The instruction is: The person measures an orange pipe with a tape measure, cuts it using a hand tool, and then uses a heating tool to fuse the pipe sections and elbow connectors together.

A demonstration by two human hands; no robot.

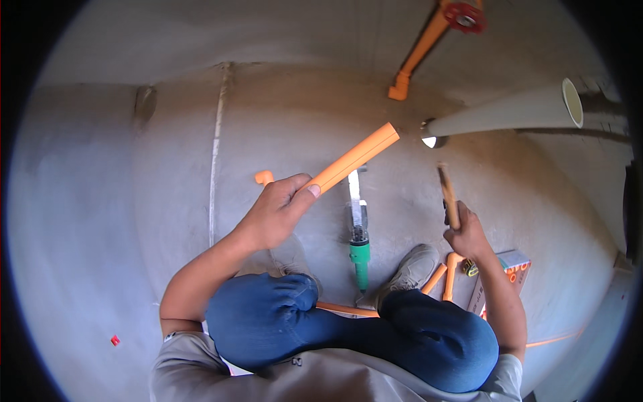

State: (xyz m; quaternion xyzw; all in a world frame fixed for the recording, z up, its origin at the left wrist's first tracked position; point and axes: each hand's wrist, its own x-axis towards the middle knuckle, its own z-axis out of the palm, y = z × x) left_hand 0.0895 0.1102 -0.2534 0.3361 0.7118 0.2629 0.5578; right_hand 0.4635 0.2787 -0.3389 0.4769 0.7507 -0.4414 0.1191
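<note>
My left hand (278, 208) is closed round the lower end of a short orange plastic pipe (358, 157), which tilts up to the right. Off to the right, my right hand (467, 234) grips a tan, stick-like tool (449, 194) with a dark part along its side; its exact kind is blurred. Between the two hands, on the floor by my feet, is a pipe welding iron (360, 253) with a green handle and a silver plate. Just beyond my left hand an orange elbow fitting (264, 177) shows, its lower part hidden.
A white pipe (502, 114) rises at the far right. An orange pipe with a red handwheel (463, 18) is at the back. By my right shoe lie an orange pipe with an elbow (451, 275), a tape measure (470, 268) and a box of orange fittings (514, 264).
</note>
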